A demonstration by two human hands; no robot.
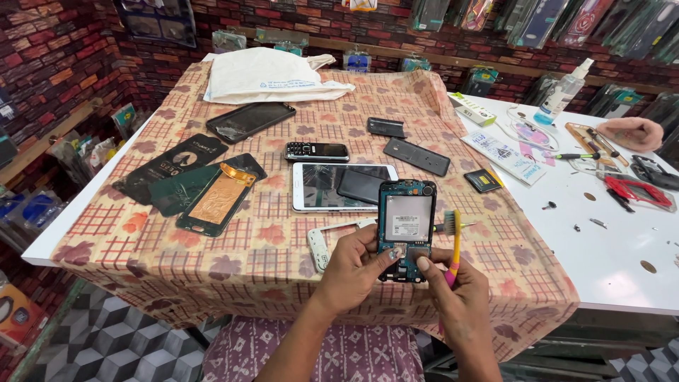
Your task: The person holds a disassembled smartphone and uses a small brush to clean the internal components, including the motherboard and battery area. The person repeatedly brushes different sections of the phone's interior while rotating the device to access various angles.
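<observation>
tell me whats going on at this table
A person holds an opened phone, back cover off, upright in both hands over a checked cloth. The left hand grips its lower edge; the right hand also holds a small brush. Other phones, screens and covers lie spread on the cloth.

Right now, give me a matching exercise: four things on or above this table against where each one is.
Things:
1. opened phone
2. brush
3. spray bottle
4. white bag

Places:
A. far end of the checked cloth
B. right hand
C. between both hands, with the left hand at its lower edge
D. bare white tabletop, far right

Pairs: 1-C, 2-B, 3-D, 4-A
</observation>
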